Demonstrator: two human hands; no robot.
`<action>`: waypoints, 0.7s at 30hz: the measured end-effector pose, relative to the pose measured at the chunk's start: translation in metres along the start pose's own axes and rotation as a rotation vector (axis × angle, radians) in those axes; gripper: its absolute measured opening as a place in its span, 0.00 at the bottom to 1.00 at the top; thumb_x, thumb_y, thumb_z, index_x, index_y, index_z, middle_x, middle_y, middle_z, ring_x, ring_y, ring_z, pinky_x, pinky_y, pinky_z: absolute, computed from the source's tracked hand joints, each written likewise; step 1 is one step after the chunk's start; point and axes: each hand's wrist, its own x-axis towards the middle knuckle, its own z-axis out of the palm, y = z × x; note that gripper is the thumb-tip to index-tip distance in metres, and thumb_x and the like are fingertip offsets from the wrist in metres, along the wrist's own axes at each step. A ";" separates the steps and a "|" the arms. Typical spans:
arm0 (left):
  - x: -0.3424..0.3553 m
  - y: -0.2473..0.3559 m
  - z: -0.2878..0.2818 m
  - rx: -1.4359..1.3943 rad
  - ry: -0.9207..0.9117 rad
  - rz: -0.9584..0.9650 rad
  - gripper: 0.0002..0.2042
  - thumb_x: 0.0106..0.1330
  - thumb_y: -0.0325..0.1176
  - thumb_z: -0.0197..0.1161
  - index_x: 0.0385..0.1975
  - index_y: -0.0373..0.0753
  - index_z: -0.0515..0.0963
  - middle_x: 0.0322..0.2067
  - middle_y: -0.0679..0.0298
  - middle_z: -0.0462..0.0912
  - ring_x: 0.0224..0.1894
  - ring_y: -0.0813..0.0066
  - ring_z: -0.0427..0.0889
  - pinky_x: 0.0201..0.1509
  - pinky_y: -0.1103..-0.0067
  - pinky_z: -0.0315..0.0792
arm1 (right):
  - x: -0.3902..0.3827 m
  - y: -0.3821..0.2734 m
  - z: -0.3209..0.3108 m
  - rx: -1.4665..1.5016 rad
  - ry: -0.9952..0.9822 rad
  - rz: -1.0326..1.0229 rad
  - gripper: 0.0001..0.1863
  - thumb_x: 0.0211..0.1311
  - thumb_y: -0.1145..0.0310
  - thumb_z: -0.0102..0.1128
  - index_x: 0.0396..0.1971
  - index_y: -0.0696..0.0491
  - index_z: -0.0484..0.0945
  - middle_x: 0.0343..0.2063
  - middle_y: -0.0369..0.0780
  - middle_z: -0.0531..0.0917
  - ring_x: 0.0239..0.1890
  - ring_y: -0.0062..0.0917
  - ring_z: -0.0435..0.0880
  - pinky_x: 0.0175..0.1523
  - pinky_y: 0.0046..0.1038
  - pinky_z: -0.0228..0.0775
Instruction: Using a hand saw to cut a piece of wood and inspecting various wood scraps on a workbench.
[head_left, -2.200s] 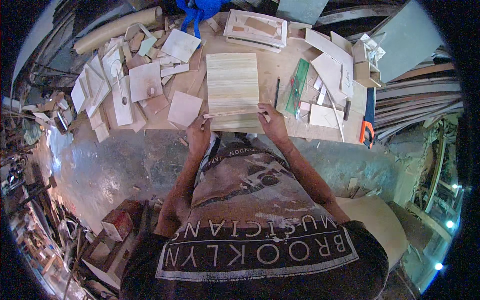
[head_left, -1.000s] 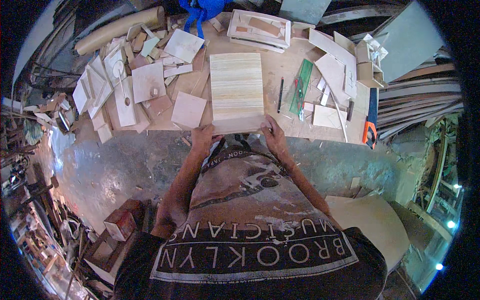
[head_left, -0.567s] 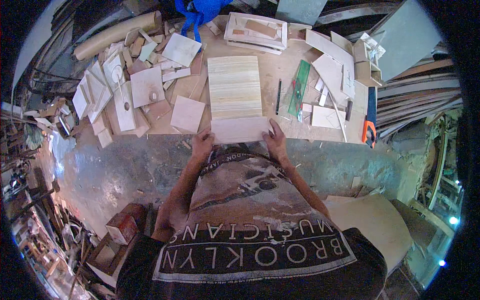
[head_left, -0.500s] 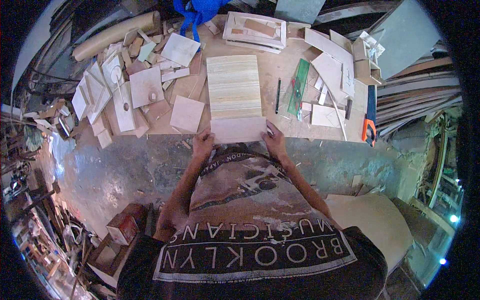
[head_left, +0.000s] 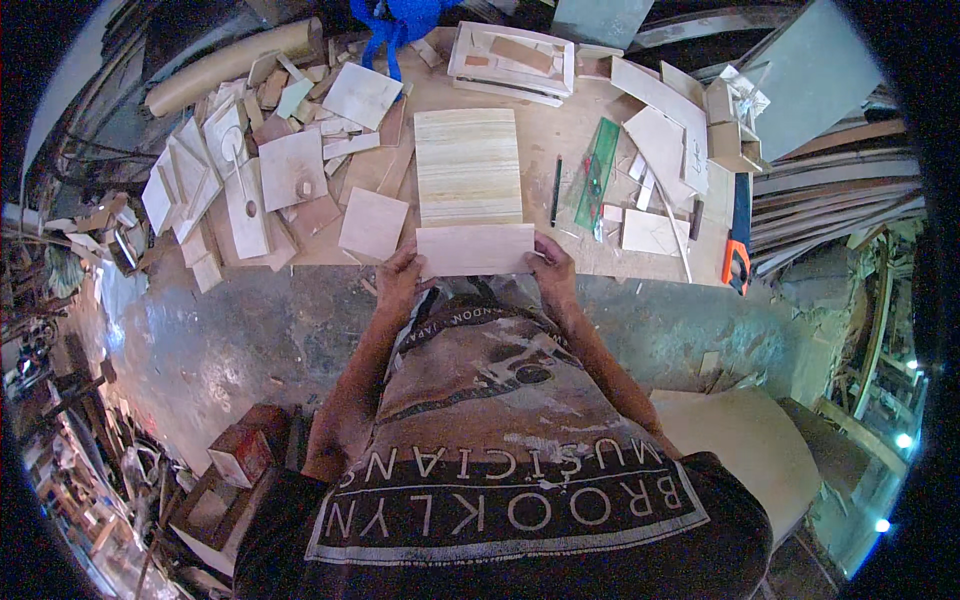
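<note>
A small, pale rectangular wooden board (head_left: 476, 250) lies crosswise at the near edge of the workbench, held at its two short ends. My left hand (head_left: 400, 276) is closed on its left end, and my right hand (head_left: 552, 268) grips the right end between thumb and fingers. Just beyond it, a larger striped-grain wooden panel (head_left: 467, 165) lies flat on the bench. The small board's far edge meets or overlaps the panel's near edge; I cannot tell which.
Wooden offcuts (head_left: 291, 172) crowd the bench's left side. A dark pencil (head_left: 557, 190), a green ruler (head_left: 598, 170) and thin wood pieces (head_left: 655, 231) lie to the right. An orange-handled saw (head_left: 738, 250) sits at the right edge. A wooden frame (head_left: 511, 62) stands at the back.
The small board has shifted slightly away from me, up against the large panel, covering a little more of its near end. Both hands moved with it, still gripping its ends.
</note>
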 end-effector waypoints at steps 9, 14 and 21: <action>0.022 -0.004 0.011 0.020 0.104 0.403 0.16 0.65 0.25 0.56 0.52 0.28 0.73 0.44 0.59 0.79 0.42 0.76 0.78 0.44 0.78 0.78 | 0.013 -0.034 -0.001 0.064 0.009 -0.142 0.17 0.57 0.80 0.56 0.48 0.59 0.73 0.40 0.37 0.80 0.43 0.20 0.77 0.49 0.23 0.70; 0.020 0.007 0.029 -0.161 0.152 0.449 0.16 0.65 0.25 0.58 0.52 0.29 0.72 0.46 0.57 0.78 0.44 0.72 0.78 0.47 0.75 0.77 | -0.001 -0.059 0.005 0.042 0.014 -0.250 0.16 0.57 0.83 0.52 0.46 0.57 0.71 0.41 0.37 0.78 0.46 0.21 0.75 0.51 0.25 0.67; 0.022 0.046 0.035 -0.742 -0.129 -0.016 0.21 0.63 0.27 0.60 0.57 0.38 0.67 0.47 0.59 0.76 0.50 0.69 0.76 0.52 0.68 0.75 | -0.002 -0.082 0.002 -0.585 -0.014 -0.761 0.15 0.53 0.89 0.47 0.40 0.59 0.71 0.46 0.48 0.74 0.54 0.39 0.73 0.57 0.31 0.66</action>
